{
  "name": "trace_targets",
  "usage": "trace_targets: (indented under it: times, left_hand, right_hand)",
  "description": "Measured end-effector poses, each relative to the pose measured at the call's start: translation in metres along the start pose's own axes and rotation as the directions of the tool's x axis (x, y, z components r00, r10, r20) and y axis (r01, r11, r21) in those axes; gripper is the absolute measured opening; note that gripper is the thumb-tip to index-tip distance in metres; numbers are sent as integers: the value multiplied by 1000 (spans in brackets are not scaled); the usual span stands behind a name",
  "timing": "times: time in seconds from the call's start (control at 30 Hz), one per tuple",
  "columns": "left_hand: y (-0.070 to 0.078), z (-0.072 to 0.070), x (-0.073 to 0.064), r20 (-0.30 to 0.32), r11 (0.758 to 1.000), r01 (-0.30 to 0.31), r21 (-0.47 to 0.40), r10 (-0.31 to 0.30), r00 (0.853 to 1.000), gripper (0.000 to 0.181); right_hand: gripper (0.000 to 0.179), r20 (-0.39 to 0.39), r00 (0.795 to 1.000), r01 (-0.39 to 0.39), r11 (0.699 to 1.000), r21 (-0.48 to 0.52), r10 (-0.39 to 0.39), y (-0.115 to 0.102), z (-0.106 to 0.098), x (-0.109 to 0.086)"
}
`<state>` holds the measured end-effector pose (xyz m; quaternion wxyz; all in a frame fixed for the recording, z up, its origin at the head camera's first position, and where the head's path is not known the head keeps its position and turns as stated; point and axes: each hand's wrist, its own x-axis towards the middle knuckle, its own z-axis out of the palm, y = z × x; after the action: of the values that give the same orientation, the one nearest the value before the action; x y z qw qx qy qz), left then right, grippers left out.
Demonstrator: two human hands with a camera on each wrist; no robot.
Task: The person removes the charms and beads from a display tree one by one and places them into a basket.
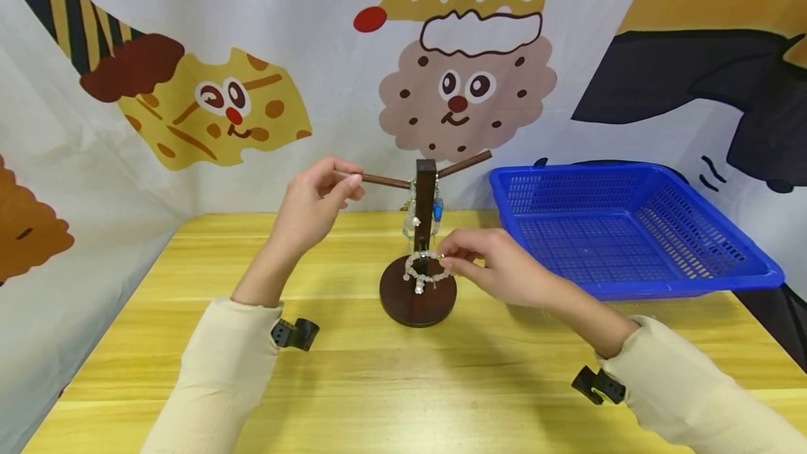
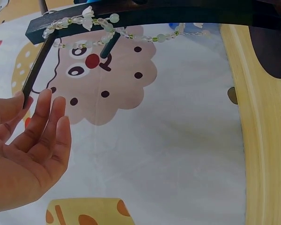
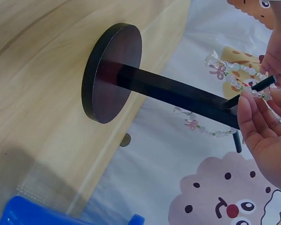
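Note:
A dark wooden jewellery stand [image 1: 425, 205] with a round base [image 1: 410, 311] rises from the table, pegs sticking out from its post. My left hand [image 1: 314, 205] pinches the outer end of the left peg [image 1: 386, 181] between thumb and finger. Lower, in front of the post, my right hand [image 1: 501, 268] pinches the right side of a pale beaded bracelet [image 1: 411, 273]; in the right wrist view the bracelet [image 3: 250, 71] lies by a short front peg [image 3: 264, 84]. More bead strings [image 2: 126, 35] hang from the side pegs, one with a blue charm [image 1: 438, 211].
A blue plastic basket [image 1: 630, 293] stands to the right on the wooden table [image 1: 353, 391]. Behind the table hangs a white cloth [image 1: 340, 90] printed with cartoon food. The right peg [image 1: 466, 163] juts out toward the basket side.

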<state>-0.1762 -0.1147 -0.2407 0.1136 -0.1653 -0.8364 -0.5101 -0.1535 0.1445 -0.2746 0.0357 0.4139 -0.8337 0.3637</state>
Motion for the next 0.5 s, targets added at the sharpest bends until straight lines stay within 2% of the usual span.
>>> trace_targets:
  times: [0.23, 0.5]
  left_hand:
    - [0, 0, 0, 2, 1000, 5, 10, -5, 1000, 21]
    - [0, 0, 0, 5, 1000, 2, 15, -2, 1000, 20]
  right_hand:
    - [10, 16, 999, 44, 999, 6, -44, -6, -2, -1]
    - [11, 45, 998, 40, 999, -2, -40, -8, -3, -5]
